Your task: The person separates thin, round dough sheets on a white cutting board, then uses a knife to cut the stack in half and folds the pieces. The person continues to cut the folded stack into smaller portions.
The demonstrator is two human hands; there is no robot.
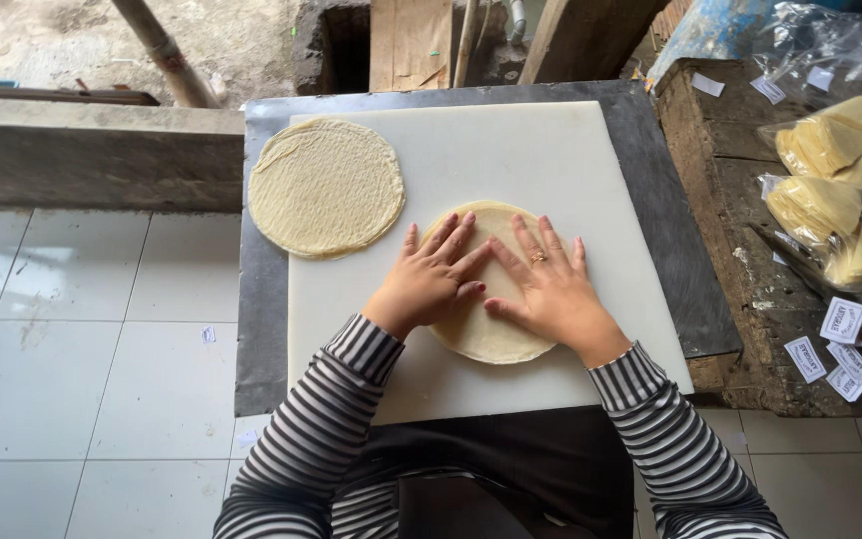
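Both hands press a round flatbread sheet [491,329] at the near centre of the white cutting board [551,150], the left hand [431,279] and right hand [549,289] flat, fingers spread wide, grip holding nothing. A second stack of sheets [326,187] lies at the board's far-left corner. Even, light pressure from both palms would likely keep the thin sheet flat without tearing it.

Pale round flatbread [486,329], thin and flat, near the front edge of the white cutting board [511,150], pressed under both open palms, left hand [429,281] and right hand [549,289].
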